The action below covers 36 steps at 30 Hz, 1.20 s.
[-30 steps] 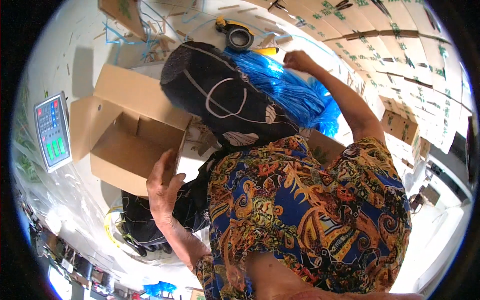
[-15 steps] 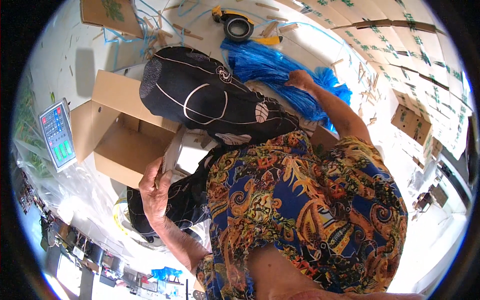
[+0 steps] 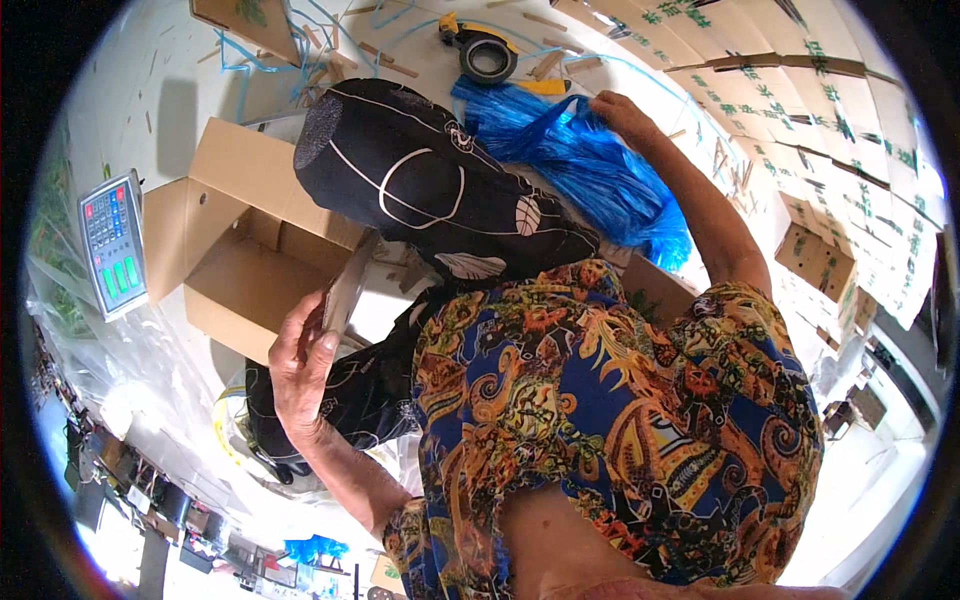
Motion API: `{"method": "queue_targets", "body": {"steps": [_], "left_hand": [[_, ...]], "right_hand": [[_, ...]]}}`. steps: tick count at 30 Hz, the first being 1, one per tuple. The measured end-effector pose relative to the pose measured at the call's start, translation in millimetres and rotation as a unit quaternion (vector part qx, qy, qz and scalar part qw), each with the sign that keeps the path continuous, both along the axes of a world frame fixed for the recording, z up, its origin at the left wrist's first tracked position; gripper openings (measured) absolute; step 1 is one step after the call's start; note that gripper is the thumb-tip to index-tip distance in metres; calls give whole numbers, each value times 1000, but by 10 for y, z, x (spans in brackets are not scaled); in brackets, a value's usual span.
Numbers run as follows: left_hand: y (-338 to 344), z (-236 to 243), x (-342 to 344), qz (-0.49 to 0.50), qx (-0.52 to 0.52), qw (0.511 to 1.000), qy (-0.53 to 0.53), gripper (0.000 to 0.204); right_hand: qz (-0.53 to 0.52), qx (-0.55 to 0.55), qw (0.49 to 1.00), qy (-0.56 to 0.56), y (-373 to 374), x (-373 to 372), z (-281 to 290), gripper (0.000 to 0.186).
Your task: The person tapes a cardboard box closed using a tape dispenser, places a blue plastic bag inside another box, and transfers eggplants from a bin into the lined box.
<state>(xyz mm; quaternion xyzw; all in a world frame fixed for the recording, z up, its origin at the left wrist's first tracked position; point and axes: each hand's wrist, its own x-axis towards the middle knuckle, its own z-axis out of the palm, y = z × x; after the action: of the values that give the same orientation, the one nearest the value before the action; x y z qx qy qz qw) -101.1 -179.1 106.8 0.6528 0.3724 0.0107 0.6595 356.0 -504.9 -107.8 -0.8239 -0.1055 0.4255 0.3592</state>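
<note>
An open, unfilled-looking cardboard box [image 3: 165,235] stands at my left with its flaps spread. My left hand [image 3: 303,370] is closed on the box's near right flap, thumb on one side and fingers on the other. Ahead to the right, a bundle of thin blue plastic bags or sheets [image 3: 590,185] lies past my knee. My right hand [image 3: 625,118] is closed on the bundle's far edge, pulling up a fold of blue plastic; its fingertips are partly hidden. My leg in black patterned trousers [image 3: 400,180] lies between the box and the plastic.
A keypad scale panel [image 3: 112,245] stands left of the box. Beyond the plastic lies a yellow and black tape dispenser [image 3: 488,60], among blue strapping and wood strips on the floor. Stacked cartons [image 3: 800,110] wall off the right; a smaller carton [image 3: 815,260] sits below them.
My right hand has moved away and slightly right, drawing up a fold of the blue plastic. My left hand keeps its hold on the flap. The view has shifted a little.
</note>
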Motion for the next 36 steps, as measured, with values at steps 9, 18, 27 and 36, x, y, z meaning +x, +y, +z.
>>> {"method": "queue_targets", "body": {"steps": [9,18,27,36], "left_hand": [[-443,290,753,18,14,977,-212,52],[-605,291,1837,65,-34,949,-307,12],[-520,403,1637,163,-121,903,-378,28],[350,423,875,386,-138,843,-348,15]], "right_hand": [[-145,324,877,325,1183,-697,1605,50],[108,447,888,4,1876,-1309,2739,39],[140,520,824,-175,2254,-1596,2798,31],[-41,462,883,79,2312,-1273,2574,18]]}}
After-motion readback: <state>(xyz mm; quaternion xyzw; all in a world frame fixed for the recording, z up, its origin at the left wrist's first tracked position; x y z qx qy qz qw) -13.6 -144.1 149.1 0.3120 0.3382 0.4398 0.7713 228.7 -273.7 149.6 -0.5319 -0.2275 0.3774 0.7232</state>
